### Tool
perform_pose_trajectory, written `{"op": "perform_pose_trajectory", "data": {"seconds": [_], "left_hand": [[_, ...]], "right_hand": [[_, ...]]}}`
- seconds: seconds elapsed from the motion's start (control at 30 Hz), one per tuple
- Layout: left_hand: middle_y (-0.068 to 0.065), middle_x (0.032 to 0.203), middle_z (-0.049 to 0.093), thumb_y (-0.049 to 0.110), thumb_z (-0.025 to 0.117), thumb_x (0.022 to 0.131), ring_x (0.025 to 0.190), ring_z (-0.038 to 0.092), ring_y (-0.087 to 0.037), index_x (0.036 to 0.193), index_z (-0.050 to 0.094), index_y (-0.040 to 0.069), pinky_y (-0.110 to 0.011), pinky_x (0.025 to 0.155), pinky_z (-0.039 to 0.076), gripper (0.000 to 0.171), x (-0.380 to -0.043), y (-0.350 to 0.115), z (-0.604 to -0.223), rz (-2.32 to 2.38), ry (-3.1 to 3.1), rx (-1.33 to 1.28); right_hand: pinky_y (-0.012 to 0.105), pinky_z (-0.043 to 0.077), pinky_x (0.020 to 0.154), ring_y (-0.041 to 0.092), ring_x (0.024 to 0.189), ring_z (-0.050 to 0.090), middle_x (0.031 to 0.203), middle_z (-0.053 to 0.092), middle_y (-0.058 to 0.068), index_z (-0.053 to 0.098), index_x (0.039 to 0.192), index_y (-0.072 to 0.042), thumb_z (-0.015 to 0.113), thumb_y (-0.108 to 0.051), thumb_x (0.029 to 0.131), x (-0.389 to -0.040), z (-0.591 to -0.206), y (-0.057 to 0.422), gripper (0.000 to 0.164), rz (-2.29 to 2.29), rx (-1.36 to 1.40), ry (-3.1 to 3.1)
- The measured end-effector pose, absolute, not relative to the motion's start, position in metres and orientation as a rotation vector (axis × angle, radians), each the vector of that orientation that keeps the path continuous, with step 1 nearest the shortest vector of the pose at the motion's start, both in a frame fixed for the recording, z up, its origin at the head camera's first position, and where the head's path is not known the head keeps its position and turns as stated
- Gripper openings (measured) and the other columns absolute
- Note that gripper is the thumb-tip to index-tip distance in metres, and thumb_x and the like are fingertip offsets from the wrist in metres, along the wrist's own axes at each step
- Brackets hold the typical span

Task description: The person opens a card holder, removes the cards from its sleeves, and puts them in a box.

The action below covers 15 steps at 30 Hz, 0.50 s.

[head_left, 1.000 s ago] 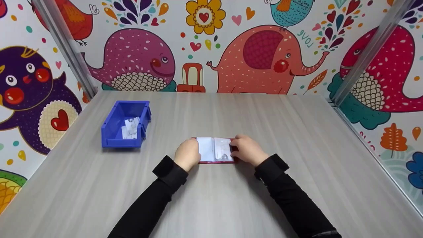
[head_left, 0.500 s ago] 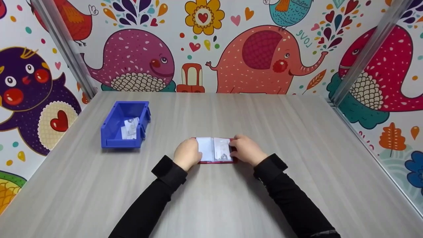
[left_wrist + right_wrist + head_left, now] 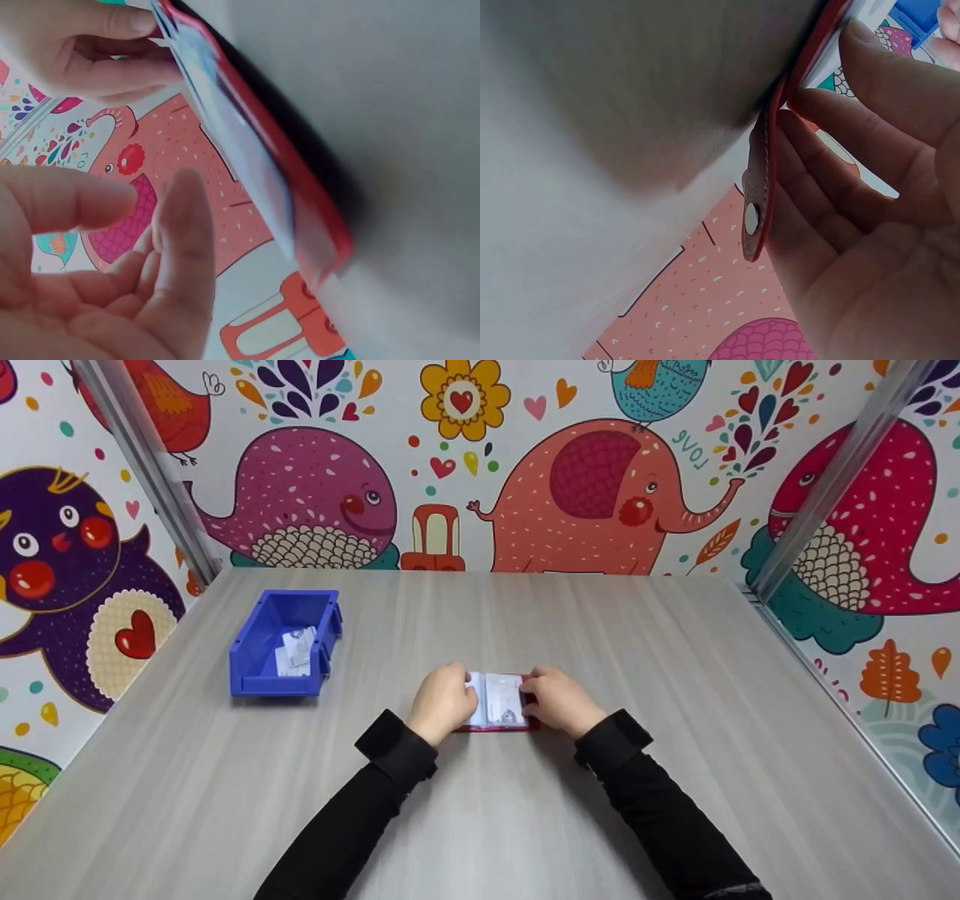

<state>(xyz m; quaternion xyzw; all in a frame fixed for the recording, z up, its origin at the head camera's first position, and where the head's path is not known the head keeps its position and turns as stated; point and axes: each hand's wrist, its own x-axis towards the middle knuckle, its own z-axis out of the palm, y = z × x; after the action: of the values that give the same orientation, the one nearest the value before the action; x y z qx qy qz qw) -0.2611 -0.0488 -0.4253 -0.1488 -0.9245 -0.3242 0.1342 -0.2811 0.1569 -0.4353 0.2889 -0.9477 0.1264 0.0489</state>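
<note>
A red card holder lies spread on the table with its pale sleeves up, and a white printed card shows in the right-hand one. My right hand pinches its right edge, the thumb on the sleeves and the fingers against the cover. From that edge sticks out a strap with a metal snap. My left hand hovers over the left sleeve. In the left wrist view this left hand is apart from the holder, thumb and forefinger separated, with nothing between them.
A blue bin with several white printed cards in it stands at the left of the table. Walls with cartoon animals and metal posts bound the table at the back and sides.
My left hand has let go of the holder's left edge and moved right, over the left sleeve. The right hand and the holder have stayed in place.
</note>
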Motion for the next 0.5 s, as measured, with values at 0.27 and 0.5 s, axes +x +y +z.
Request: {"op": "perform_pose_trajectory", "data": {"seconds": [0.27,0.5], "left_hand": [[-0.02,0.089,0.07,-0.002,0.058,0.078,0.086,0.067,-0.037,0.091,0.069,-0.008,-0.046,0.082,0.051,0.018,-0.263,-0.04,-0.425,-1.051,-2.741,-0.418],[-0.02,0.095,0.07,-0.001,0.056,0.079,0.092,0.066,-0.035,0.094,0.069,-0.008,-0.044,0.083,0.052,0.022,-0.266,-0.034,-0.426,-1.12,-2.805,-0.391]], "right_hand": [[0.045,0.05,0.081,0.032,0.087,0.059,0.094,0.061,0.015,0.073,0.093,-0.001,0.08,-0.004,0.078,-0.282,-0.436,0.157,0.017,0.378,0.881,-2.903],[0.045,0.05,0.08,0.032,0.086,0.059,0.093,0.06,0.015,0.072,0.092,-0.001,0.08,-0.005,0.078,-0.282,-0.434,0.156,0.017,0.378,0.879,-2.906]]}}
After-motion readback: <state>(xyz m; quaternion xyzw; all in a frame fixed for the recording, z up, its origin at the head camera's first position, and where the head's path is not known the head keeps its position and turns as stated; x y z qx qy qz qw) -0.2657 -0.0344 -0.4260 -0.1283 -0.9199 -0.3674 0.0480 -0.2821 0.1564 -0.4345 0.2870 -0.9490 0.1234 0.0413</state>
